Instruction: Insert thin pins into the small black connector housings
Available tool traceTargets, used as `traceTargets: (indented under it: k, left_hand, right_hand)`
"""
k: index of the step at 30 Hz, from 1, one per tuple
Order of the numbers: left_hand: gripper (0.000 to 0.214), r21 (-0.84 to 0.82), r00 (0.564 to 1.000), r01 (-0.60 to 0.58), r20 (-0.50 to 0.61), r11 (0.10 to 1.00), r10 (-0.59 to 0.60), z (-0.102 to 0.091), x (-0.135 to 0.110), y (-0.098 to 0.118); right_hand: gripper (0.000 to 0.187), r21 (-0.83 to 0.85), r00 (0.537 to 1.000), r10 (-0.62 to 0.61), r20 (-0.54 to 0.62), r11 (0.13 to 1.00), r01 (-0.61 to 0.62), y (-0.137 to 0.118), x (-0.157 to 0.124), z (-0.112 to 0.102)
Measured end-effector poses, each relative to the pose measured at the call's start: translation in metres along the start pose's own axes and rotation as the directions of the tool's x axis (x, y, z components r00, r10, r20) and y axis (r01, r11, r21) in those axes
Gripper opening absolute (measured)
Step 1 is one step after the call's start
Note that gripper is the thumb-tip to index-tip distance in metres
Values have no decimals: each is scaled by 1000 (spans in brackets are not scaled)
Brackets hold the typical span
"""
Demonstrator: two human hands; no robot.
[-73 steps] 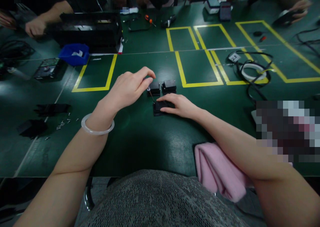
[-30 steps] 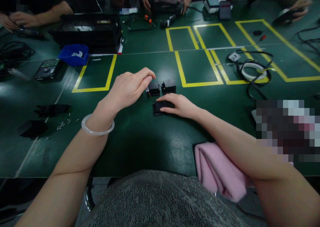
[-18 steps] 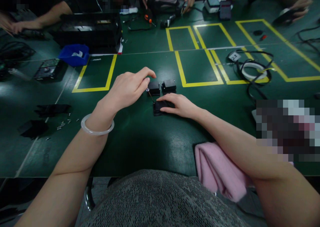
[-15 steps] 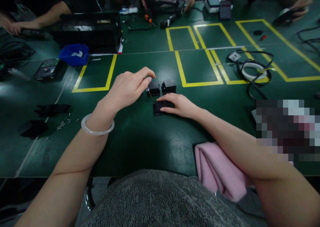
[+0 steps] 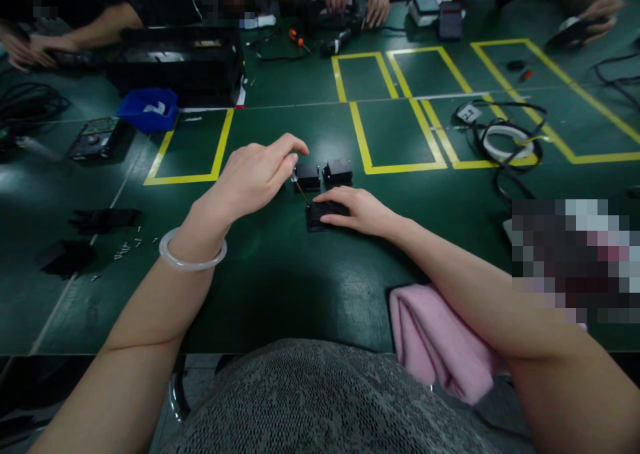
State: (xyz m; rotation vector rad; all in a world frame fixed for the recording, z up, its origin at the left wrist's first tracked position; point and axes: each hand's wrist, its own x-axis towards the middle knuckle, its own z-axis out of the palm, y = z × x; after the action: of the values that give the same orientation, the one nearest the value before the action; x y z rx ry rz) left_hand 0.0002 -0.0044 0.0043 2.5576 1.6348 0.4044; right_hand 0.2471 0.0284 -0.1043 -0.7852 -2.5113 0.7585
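Note:
My left hand (image 5: 255, 177) pinches a small screwdriver (image 5: 300, 189) whose thin shaft slants down to a flat black part (image 5: 316, 215) on the green table (image 5: 280, 274). My right hand (image 5: 357, 211) lies on that black part, fingers pressed down on it, holding it in place. Two small black boxes (image 5: 323, 173) stand side by side just behind the part. A pale bangle sits on my left wrist.
A pink cloth (image 5: 430, 337) lies at the near edge under my right forearm. Loose screws and black pieces (image 5: 103, 219) lie at left. A blue tray (image 5: 149, 107), a black case (image 5: 175, 57) and coiled cables (image 5: 507, 141) sit farther back. Other people's hands work along the far edge.
My left hand has shifted slightly while pinching the screwdriver; my right hand stays on the black part. People's hands at the far edge have moved.

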Motion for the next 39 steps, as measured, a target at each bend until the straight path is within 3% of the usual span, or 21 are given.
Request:
traceTargets:
  k: [25,39]
  left_hand:
    - [47,-20,1000,22,-18,1000,-23,1,2,-3]
    - [49,-20,998,49,30,999,-48,-1,1,0]
  right_hand:
    - [41,10,1000,-5,-10,1000,5,0,0,0]
    - [43,4,1000,2,-2,1000,-2,0,0,0]
